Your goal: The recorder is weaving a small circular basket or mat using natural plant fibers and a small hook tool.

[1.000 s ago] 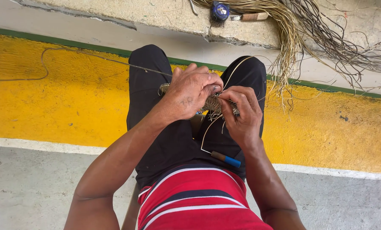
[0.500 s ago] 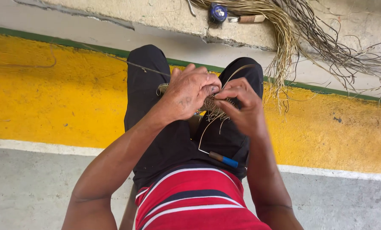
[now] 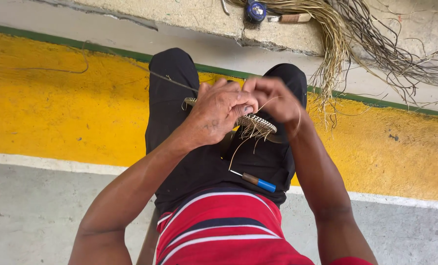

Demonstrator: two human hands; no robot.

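left hand (image 3: 219, 114): closed over the top rim of a small woven disc (image 3: 256, 123), pinning it above the lap so it stays put.
right hand (image 3: 273, 98): just right of the left, fingers pinched shut on a thin fibre strand (image 3: 242, 146) that loops down below it.
disc: between both hands, loose ends hanging under it.
awl (image 3: 258, 181): below the hands on the lap, blue handle, within reach.
fibre bundle (image 3: 336, 44): well above the right hand, draped off the ledge (image 3: 199, 17).
containers: none seen.
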